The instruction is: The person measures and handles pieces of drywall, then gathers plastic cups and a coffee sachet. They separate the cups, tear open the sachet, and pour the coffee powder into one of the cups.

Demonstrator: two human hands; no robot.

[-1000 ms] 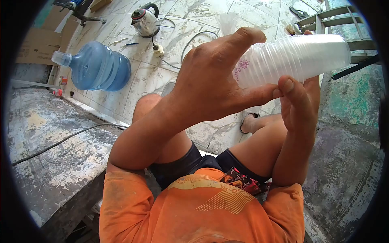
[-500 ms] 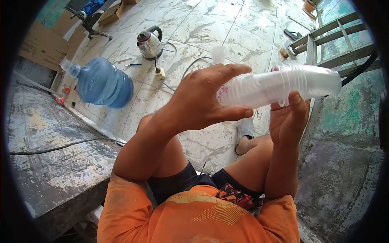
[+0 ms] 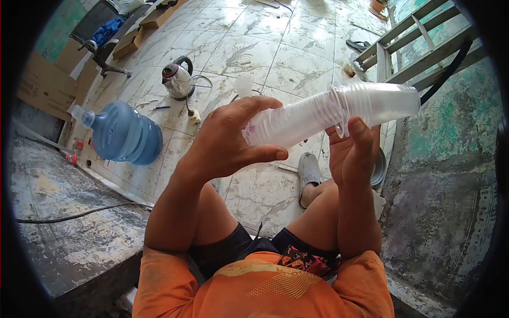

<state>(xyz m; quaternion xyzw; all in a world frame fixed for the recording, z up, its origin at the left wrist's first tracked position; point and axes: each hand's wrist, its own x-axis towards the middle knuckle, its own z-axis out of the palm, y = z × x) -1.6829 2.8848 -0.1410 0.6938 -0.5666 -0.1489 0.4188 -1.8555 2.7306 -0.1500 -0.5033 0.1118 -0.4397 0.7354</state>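
A seated person in an orange shirt (image 3: pixel 254 291) and dark shorts, seen from above, holds a long stack of clear plastic cups (image 3: pixel 313 116) in front of the knees, over a marbled tile floor (image 3: pixel 246 50); the stack runs crosswise, its right end tilted slightly higher, with pink print near its left end; the left hand (image 3: pixel 228 138) is clamped around that printed end, thumb on the near side, fingers over the far side; the right hand (image 3: pixel 352 151) grips the stack further right, thumb upright against the cup rims, the other fingers partly hidden behind.

Dark red packets (image 3: pixel 303 261) lie at the lap; a grey shoe (image 3: pixel 309 169) shows on the right foot; to the left, a blue water jug (image 3: pixel 127 132) lies on its side; beyond it stands a steel kettle (image 3: pixel 178 82), near a white plug (image 3: pixel 194 116); a ladder (image 3: pixel 379 61) is at upper right, with a dark flip-flop (image 3: pixel 358 45) near it.
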